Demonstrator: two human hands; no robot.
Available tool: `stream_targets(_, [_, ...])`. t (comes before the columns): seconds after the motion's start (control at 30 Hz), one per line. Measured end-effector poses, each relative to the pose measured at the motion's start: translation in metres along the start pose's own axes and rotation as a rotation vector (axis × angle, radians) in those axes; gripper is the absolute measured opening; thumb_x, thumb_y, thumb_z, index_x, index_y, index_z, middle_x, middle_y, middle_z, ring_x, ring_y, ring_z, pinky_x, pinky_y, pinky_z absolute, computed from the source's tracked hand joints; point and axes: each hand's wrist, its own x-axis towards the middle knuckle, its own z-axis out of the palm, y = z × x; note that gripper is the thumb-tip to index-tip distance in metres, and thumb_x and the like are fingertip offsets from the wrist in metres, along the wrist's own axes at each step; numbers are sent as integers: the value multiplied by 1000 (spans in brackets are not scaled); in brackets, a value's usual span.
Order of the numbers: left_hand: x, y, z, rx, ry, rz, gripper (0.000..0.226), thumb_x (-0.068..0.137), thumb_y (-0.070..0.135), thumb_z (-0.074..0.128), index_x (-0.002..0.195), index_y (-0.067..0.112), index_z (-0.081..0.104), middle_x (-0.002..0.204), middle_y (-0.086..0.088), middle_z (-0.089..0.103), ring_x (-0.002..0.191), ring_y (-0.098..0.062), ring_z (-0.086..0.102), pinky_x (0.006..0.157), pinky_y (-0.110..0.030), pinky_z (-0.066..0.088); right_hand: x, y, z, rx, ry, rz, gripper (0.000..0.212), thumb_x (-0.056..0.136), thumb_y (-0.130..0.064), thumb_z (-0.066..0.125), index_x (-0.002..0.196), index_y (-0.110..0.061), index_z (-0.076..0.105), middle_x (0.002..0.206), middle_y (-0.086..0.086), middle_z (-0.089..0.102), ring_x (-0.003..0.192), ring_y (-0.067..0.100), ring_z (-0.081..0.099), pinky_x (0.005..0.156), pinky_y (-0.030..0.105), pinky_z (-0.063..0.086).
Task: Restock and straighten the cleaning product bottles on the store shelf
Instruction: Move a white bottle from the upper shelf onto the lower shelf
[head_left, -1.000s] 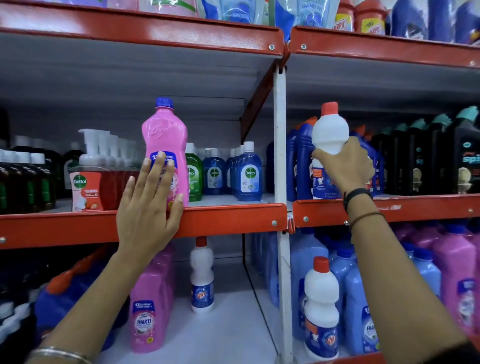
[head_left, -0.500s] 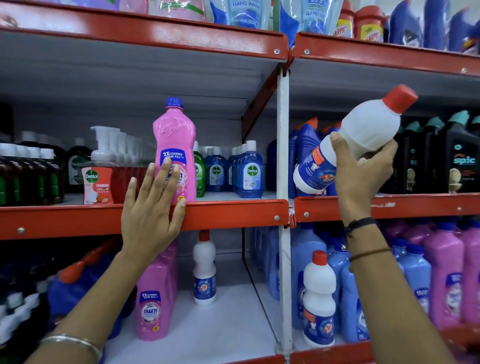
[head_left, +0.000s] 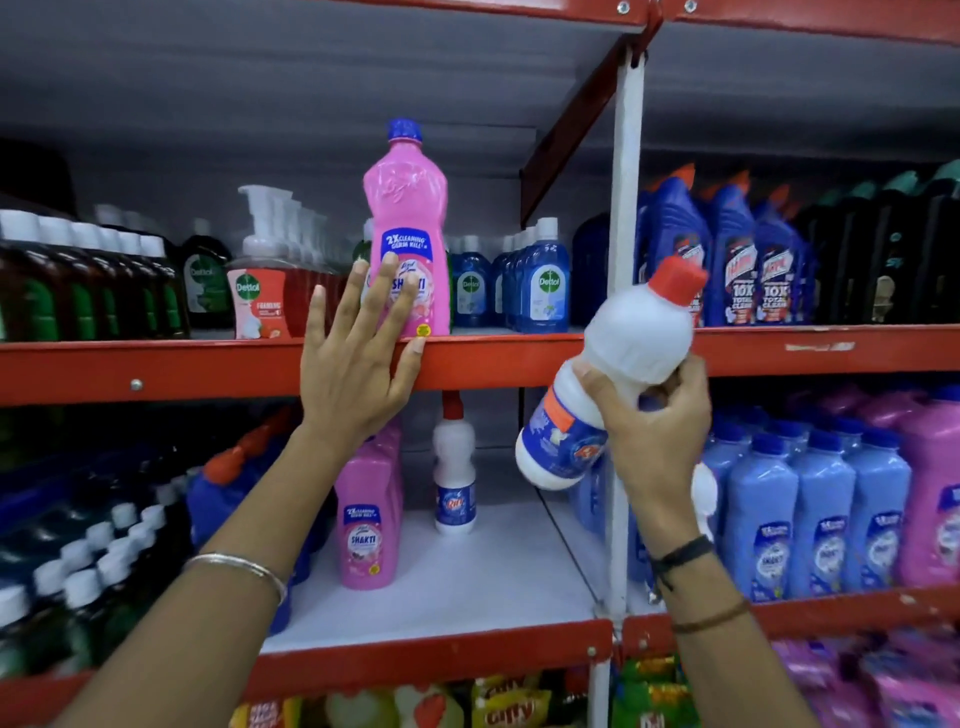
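Note:
My right hand (head_left: 657, 415) grips a white bottle with a red cap and blue label (head_left: 618, 358), tilted with the cap up to the right, in front of the white upright post. My left hand (head_left: 358, 358) lies flat, fingers spread, against the red shelf edge (head_left: 208, 364) and the lower front of a tall pink bottle with a blue cap (head_left: 408, 228) standing upright on the middle shelf. A matching white red-capped bottle (head_left: 454, 467) stands alone on the lower shelf beside a row of pink bottles (head_left: 366, 519).
Dettol bottles (head_left: 540, 280) and pump dispensers (head_left: 260, 280) fill the middle shelf behind the pink bottle. Blue angled-neck bottles (head_left: 737, 260) stand right of the white post (head_left: 623, 260). Light blue bottles (head_left: 810, 509) crowd the lower right bay. Bare white shelf floor (head_left: 493, 561) surrounds the lone white bottle.
My right hand lifted the white bottle off the right middle shelf, tipped it, and brought it down and leftward in front of the post. My left hand stayed against the pink bottle.

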Motion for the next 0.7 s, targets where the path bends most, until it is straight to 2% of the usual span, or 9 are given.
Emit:
stream_targets(0.17, [0, 0, 2, -27, 34, -7, 54, 100, 43, 29, 150, 23, 27, 158, -4, 27, 147, -25, 21, 117, -54, 19, -48, 49, 17, -68, -140, 92, 68, 53, -40, 85, 110, -17, 56, 101, -15, 65, 88, -8, 60, 74, 16, 50])
stream_targets(0.27, [0, 1, 3, -36, 52, -1, 54, 100, 43, 31, 150, 23, 27, 158, -4, 27, 147, -25, 21, 117, -54, 19, -75, 77, 28, -144, -245, 144, 74, 52, -49, 80, 115, -22, 54, 104, -14, 64, 94, 2, 62, 71, 19, 52])
stream_targets(0.33, [0, 0, 4, -43, 57, -1, 54, 100, 43, 31, 150, 23, 28, 158, -4, 27, 147, -25, 22, 117, -53, 19, -88, 96, 36, -204, -320, 170, 69, 55, -43, 84, 113, -28, 51, 105, -12, 62, 94, 9, 62, 70, 20, 53])
stream_targets(0.43, [0, -1, 5, -50, 64, -2, 54, 100, 42, 33, 150, 22, 29, 158, -3, 28, 146, -24, 22, 117, -52, 19, -99, 120, 50, -262, -373, 248, 66, 57, -40, 85, 110, -33, 47, 106, -6, 63, 95, 17, 62, 73, 32, 55])
stream_targets(0.57, [0, -1, 7, -42, 82, -5, 53, 99, 43, 34, 148, 22, 33, 157, -3, 31, 145, -24, 25, 115, -53, 23, -101, 142, 70, -332, -376, 299, 71, 52, -52, 77, 110, -20, 49, 108, 3, 66, 94, 22, 61, 69, 32, 49])
stream_targets(0.7, [0, -2, 9, -30, 96, 1, 52, 99, 43, 35, 148, 23, 34, 157, -3, 31, 145, -25, 26, 114, -54, 27, -95, 161, 88, -396, -382, 321, 66, 61, -37, 82, 113, -12, 49, 110, 7, 65, 98, 27, 61, 71, 31, 46])
